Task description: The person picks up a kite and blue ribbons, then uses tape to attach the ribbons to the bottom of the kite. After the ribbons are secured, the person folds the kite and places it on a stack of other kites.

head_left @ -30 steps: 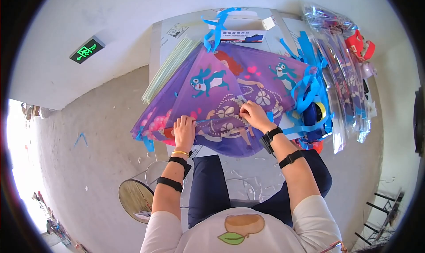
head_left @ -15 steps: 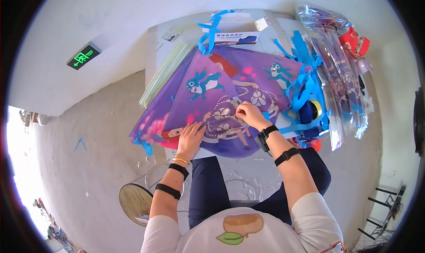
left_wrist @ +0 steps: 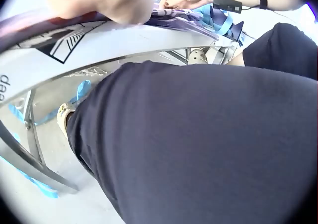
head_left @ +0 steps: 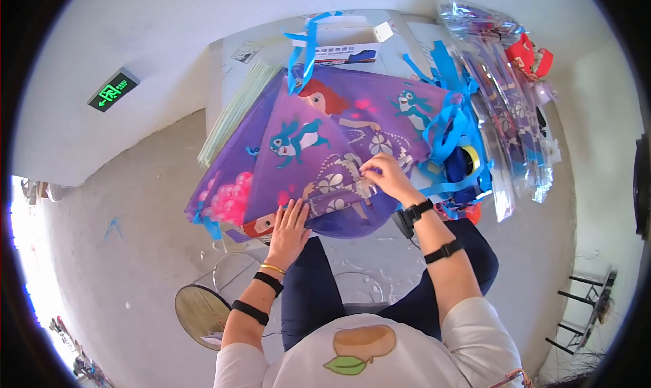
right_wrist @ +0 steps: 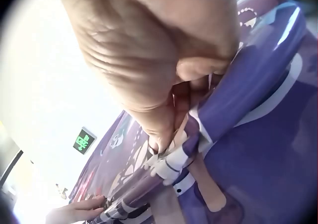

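A purple kite [head_left: 339,140], printed with a red-haired figure and blue rabbits, lies spread over the table, blue ribbons at its corners. Its lower part is folded into a band along the near side. My left hand [head_left: 288,232] rests on this band beside a printed face, fingers straight. To the right, my right hand [head_left: 388,174] pinches the band between thumb and fingers. Up close in the right wrist view, the right hand [right_wrist: 149,50] grips a rolled, shiny fold of the kite [right_wrist: 263,169]. The left hand [left_wrist: 114,2] is blurred at the top of the left wrist view.
Pale thin rods [head_left: 234,117] lie left of the kite, and a white carton [head_left: 346,52] stands behind it. Blue ribbons [head_left: 444,127] heap at the right beside a yellow-rimmed roll [head_left: 471,159]. Clear-wrapped printed packs [head_left: 505,110] lie farther right. A round stool [head_left: 203,313] stands left of my legs.
My left hand has gone from curling over the band to lying on it with straight fingers. The right hand keeps its pinch at nearly the same spot. The head view has shifted slightly.
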{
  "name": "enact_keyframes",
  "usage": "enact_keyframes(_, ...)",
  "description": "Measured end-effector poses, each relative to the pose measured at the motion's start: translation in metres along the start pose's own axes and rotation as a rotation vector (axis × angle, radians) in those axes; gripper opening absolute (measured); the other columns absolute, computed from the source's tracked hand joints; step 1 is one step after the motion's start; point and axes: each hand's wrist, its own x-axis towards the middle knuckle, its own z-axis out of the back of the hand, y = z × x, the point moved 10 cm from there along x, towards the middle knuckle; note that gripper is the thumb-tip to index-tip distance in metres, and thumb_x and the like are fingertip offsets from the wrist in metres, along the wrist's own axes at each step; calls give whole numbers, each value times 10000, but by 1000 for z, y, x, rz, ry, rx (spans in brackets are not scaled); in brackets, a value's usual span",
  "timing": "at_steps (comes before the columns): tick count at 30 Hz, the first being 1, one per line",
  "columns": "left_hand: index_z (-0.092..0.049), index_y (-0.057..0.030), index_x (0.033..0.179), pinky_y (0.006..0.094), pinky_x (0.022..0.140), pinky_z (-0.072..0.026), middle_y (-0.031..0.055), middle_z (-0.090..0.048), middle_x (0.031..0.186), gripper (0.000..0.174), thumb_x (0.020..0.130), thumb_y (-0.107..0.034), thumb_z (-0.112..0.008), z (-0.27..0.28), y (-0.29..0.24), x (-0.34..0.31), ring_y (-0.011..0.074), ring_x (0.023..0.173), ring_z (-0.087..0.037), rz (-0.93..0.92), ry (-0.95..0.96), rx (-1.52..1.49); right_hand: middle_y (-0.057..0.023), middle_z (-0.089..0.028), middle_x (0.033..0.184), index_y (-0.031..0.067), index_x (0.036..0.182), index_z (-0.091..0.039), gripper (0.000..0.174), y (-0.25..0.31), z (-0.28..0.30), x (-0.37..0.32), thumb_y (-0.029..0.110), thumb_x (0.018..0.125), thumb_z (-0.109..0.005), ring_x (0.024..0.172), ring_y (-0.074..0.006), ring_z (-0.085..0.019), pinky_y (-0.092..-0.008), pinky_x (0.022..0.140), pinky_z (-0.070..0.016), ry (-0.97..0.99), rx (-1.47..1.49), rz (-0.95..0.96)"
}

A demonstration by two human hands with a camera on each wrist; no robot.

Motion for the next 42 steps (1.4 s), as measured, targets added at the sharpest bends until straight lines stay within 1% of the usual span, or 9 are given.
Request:
enact_keyframes(3,-326,4,1524,499,1235,-202,174,-324,1586,733,913,-252,-640,-8,7,-3,332,1492,-278,-4,46,-1,-87,-668,849,34,918,-718,127,-45,69,-50,144,860,-741,790,-201,-632,-338,714,-494,-432,-8,-175)
enact_keyframes(6,-285,12,1543,507,1241,-172,188,-271,1613,771,920,-275,-635,-13,8,-4,339,1508,-240,6,65,34,-45,-675,820,15,923,-715,194,-142,61,-98,206,903,-741,751,-134,-601,-299,698,-471,-365,175,-505)
enact_keyframes(9,-274,10,1548,513,1242,-162,186,-264,1617,789,920,-299,-638,-14,6,-5,345,1510,-233,3,85,49,10,-649,878,-1,1017,-701,241,-128,41,-106,225,940,-728,831,-78,-565,-256,712,-444,-142,307,-695)
enact_keyframes(23,-286,6,1546,536,1239,-144,178,-263,1622,827,927,-442,-601,-20,7,-4,338,1516,-217,15,135,146,-117,-688,750,-2,892,-700,294,-111,60,-70,253,800,-814,693,-231,-665,-366,633,-494,-103,-126,-504)
enact_keyframes(27,-294,6,1544,535,1237,-149,176,-261,1625,822,923,-435,-603,-16,6,-3,336,1518,-213,11,139,148,-98,-658,909,53,1019,-634,266,-2,57,-62,148,811,-770,848,-319,-651,-447,728,-498,-304,-456,-2)
enact_keyframes(30,-301,0,1543,529,1238,-148,172,-255,1628,814,928,-450,-588,-17,5,-6,327,1520,-212,-9,112,156,-118,-632,1206,70,1196,-619,404,57,-21,-65,227,846,-745,1132,-335,-596,-474,934,-478,11,-352,211)
enact_keyframes(32,-303,-4,1543,526,1238,-149,168,-254,1629,809,932,-455,-583,-13,4,-5,324,1522,-210,-7,107,156,-92,-435,1519,98,1417,-511,593,73,-71,-80,290,890,-703,1431,-324,-361,-508,1167,-309,192,-570,360)
enact_keyframes(35,-316,-15,1541,520,1236,-157,160,-268,1625,793,941,-466,-571,-12,6,-6,314,1518,-226,-6,102,178,-55,-265,1638,139,1542,-367,744,45,-95,-82,413,910,-648,1520,-307,-195,-539,1231,-183,289,-616,266)
enact_keyframes(42,-338,-84,1548,520,1229,-178,151,-291,1617,754,949,-476,-576,-3,24,-36,317,1505,-256,62,50,149,-55,-276,1633,153,1542,-360,737,38,-100,-88,407,916,-652,1517,-311,-205,-532,1236,-167,283,-610,266)
